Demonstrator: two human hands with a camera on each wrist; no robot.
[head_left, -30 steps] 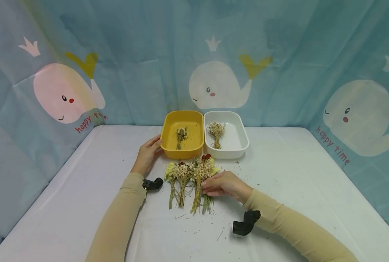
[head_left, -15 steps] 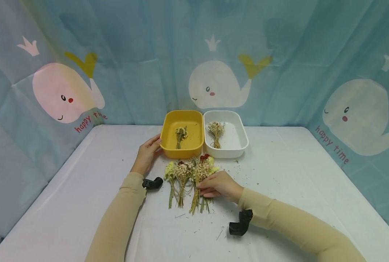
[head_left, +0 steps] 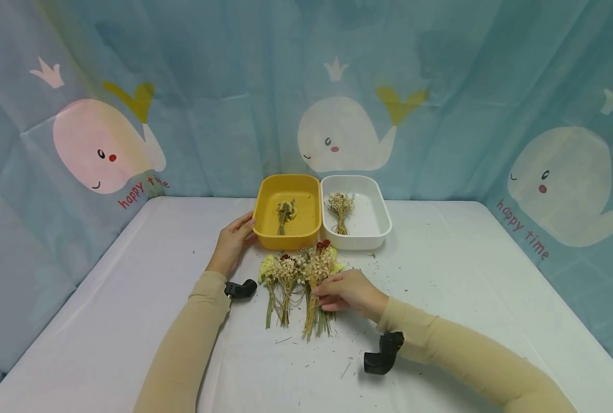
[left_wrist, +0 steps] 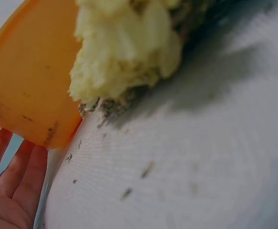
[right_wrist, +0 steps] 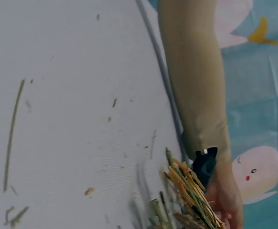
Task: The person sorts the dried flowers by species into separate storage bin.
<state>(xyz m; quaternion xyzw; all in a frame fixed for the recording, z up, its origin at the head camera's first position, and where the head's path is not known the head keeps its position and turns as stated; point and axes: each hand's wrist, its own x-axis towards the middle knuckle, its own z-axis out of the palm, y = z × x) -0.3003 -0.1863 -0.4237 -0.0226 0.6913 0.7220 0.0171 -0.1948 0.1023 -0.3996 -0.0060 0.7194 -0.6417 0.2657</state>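
My right hand [head_left: 352, 294] pinches a bundle of dried flowers [head_left: 318, 269] with cream blossoms, its stems pointing toward me. Beside it on the table lie other tied bundles: a pale yellow one [head_left: 267, 268], a cream one [head_left: 288, 275], and a yellow one partly hidden behind my right fingers. My left hand [head_left: 232, 241] touches the left wall of a yellow box [head_left: 288, 243]; in the left wrist view its fingers [left_wrist: 26, 176] look nearly straight against that wall. Stems [right_wrist: 191, 186] show in the right wrist view, where the right hand itself is not seen.
A white box [head_left: 360, 243] stands against the yellow box's right side and holds a cream bundle [head_left: 341, 206]. Inside the yellow box lies a small bundle [head_left: 286, 213]. Bits of stem are scattered over the white table [head_left: 466, 258]. A blue curtain [head_left: 234, 115] hangs behind.
My right hand shifts slightly left, then a little back right, with the cream bundle moving along. The left hand and both boxes stay in place.
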